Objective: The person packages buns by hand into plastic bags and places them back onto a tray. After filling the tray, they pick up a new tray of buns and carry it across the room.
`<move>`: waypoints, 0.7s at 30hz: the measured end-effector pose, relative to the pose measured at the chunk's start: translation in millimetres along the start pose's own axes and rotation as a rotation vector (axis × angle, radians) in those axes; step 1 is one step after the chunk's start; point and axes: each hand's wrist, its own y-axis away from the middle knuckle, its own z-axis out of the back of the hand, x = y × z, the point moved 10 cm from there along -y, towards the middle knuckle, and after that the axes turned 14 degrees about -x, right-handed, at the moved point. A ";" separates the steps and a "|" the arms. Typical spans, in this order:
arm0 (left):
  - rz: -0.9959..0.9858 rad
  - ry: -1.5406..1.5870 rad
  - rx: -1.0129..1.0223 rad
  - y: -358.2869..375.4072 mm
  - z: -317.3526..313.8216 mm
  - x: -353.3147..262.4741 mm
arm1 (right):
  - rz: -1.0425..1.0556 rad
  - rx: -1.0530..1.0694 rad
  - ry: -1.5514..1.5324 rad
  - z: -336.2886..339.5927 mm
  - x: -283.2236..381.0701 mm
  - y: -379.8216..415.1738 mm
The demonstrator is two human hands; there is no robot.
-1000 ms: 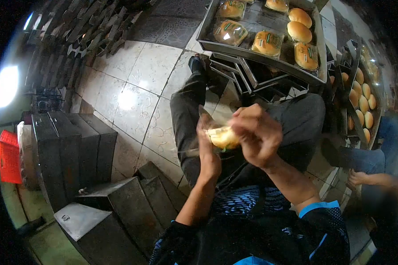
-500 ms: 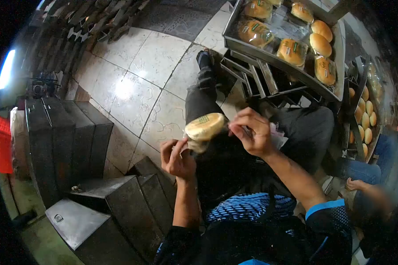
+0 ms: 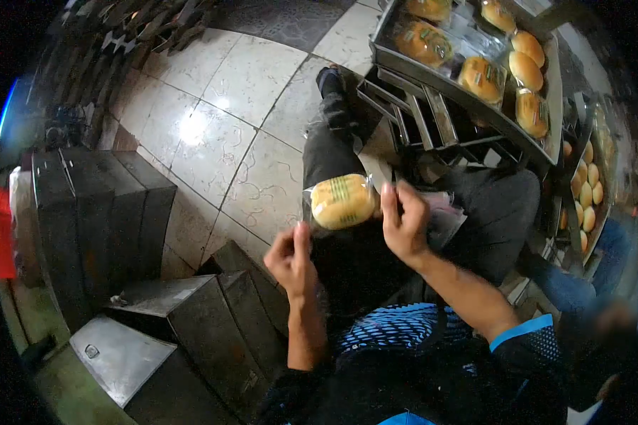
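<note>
A round golden bun in a clear plastic bag (image 3: 343, 201) hangs in front of me above my lap. My right hand (image 3: 404, 224) pinches the bag's right end between thumb and fingers. My left hand (image 3: 291, 258) pinches the bag's lower left corner, fingers drawn together. A green print shows on the wrapper's top. I sit with dark trousers, one leg stretched out over the tiled floor.
A metal tray (image 3: 463, 91) ahead holds several bagged and bare buns on stacked empty trays. A second tray of bare buns (image 3: 585, 188) stands at the right, next to another person's legs. Dark metal boxes (image 3: 99, 212) are stacked at my left. White floor tiles (image 3: 220, 127) lie between.
The bun went from being cupped close between both hands to being held out flat in its bag. My hands moved apart, each gripping one end. The view shifted slightly upward.
</note>
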 end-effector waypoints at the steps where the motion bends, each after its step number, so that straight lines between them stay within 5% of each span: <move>1: -0.085 -0.076 -0.011 12.3 8.4 3.2 | -0.080 0.060 0.031 3.2 -10.3 19.2; 2: -0.169 -0.152 -0.018 26.1 14.5 9.4 | -0.163 0.120 0.063 6.1 -22.4 35.6; 6: -0.410 -0.078 -0.076 40.1 24.1 -11.5 | 0.060 0.364 0.226 11.6 -19.0 23.6; 7: -0.290 -0.058 -0.113 35.2 28.8 -20.2 | 0.176 0.164 0.192 29.6 12.9 -3.9; 8: -0.257 -0.027 -0.094 27.1 26.9 -36.1 | 0.026 0.206 0.253 37.0 19.2 -20.0; 10: -0.253 -0.038 -0.052 9.0 13.1 -56.2 | 0.288 0.339 -0.042 19.6 69.9 -24.3; 12: -0.090 -0.047 0.023 -12.9 -8.0 -47.6 | 0.462 0.463 -0.016 -8.8 105.9 -10.3; 14: -0.046 -0.022 0.097 -28.0 -27.2 -38.1 | 0.471 0.559 0.084 -45.9 75.4 1.5; 16: -0.005 0.074 0.045 -32.5 -33.4 -48.2 | 0.124 0.730 -0.009 -40.3 62.7 -23.5; 18: -0.019 0.136 0.050 -32.3 -42.8 -50.9 | 0.076 0.488 -0.214 12.2 47.5 -85.8; 20: 0.001 0.172 0.108 -16.1 -64.5 -46.7 | -0.390 0.354 -0.474 51.4 23.0 -129.4; 21: -0.067 0.115 0.212 0.7 -86.1 -56.9 | -0.447 0.148 -0.506 78.8 17.2 -156.8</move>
